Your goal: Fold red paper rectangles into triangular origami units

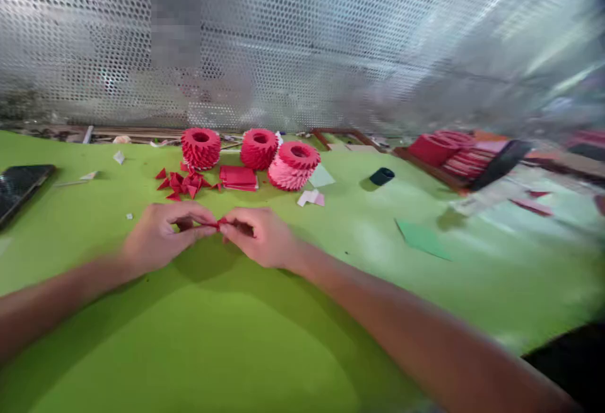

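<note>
Red paper piece (218,225) is pinched in the middle of the head view, gripped between the fingertips of the left hand (165,236) and the right hand (259,236), both curled nearly closed around it just above the green table (198,350). Folded red triangles (184,184) are heaped farther off, left of a red paper stack (239,178). Three red paper rings (201,148) are stood beyond them, the rightmost pink toward its base. Pink scraps (311,198) are laid near the rings, a dark phone (19,189) at far left, a green sheet (422,239) to the right, and a perforated metal screen (236,41) is seen behind.
</note>
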The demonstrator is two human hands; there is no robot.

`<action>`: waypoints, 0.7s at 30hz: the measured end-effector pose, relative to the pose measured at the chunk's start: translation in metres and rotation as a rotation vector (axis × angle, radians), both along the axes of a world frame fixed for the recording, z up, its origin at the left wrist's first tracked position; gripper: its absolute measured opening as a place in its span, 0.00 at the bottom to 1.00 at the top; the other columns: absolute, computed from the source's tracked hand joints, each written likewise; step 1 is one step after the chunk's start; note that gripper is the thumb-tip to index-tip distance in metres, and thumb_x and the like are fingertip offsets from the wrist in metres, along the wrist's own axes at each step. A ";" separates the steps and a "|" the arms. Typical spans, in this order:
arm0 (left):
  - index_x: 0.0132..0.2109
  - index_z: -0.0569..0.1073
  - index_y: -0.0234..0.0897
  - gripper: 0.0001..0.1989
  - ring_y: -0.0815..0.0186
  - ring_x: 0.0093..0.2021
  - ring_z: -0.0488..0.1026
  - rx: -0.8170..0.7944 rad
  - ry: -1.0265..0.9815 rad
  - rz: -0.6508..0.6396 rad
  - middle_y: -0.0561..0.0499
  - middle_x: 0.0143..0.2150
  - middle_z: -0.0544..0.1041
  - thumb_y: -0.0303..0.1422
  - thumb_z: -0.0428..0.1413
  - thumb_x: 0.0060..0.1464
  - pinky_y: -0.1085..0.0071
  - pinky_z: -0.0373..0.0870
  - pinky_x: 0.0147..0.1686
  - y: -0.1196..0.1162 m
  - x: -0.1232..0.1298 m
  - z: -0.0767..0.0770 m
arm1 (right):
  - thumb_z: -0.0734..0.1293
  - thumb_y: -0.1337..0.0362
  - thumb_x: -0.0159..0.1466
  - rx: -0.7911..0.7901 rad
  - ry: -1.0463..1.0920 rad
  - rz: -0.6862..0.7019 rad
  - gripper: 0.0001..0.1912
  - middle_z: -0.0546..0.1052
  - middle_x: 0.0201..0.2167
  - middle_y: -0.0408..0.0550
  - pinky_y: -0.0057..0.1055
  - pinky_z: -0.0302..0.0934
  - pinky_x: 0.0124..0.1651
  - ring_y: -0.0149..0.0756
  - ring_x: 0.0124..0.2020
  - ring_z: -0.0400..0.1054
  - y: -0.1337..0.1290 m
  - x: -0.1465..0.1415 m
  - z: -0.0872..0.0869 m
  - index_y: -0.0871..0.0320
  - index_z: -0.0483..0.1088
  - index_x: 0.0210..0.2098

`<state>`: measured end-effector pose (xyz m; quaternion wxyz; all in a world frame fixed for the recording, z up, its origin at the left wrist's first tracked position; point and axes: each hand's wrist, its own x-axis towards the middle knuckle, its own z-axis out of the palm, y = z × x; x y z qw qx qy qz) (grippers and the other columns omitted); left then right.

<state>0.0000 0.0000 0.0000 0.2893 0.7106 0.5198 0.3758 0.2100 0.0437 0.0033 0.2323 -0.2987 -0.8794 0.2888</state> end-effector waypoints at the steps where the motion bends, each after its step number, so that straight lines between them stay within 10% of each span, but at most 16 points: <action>1: 0.37 0.79 0.38 0.09 0.68 0.28 0.74 -0.016 -0.014 -0.005 0.52 0.32 0.81 0.39 0.61 0.53 0.75 0.69 0.28 0.000 -0.001 -0.001 | 0.62 0.59 0.69 -0.007 -0.002 0.003 0.14 0.76 0.26 0.44 0.25 0.51 0.28 0.28 0.24 0.64 0.000 0.000 0.000 0.61 0.73 0.33; 14: 0.47 0.73 0.36 0.17 0.66 0.25 0.71 -0.088 0.008 -0.068 0.51 0.31 0.79 0.44 0.58 0.57 0.73 0.66 0.24 0.004 0.000 -0.004 | 0.62 0.61 0.68 -0.096 0.004 -0.009 0.13 0.75 0.25 0.44 0.25 0.51 0.26 0.27 0.22 0.63 -0.002 -0.001 0.002 0.61 0.72 0.31; 21: 0.34 0.75 0.36 0.18 0.68 0.24 0.68 -0.058 0.212 -0.126 0.53 0.26 0.76 0.42 0.48 0.64 0.74 0.60 0.24 0.005 0.002 -0.004 | 0.62 0.58 0.69 -0.262 0.032 0.001 0.13 0.77 0.28 0.44 0.25 0.53 0.27 0.27 0.23 0.64 -0.001 -0.002 0.003 0.60 0.71 0.34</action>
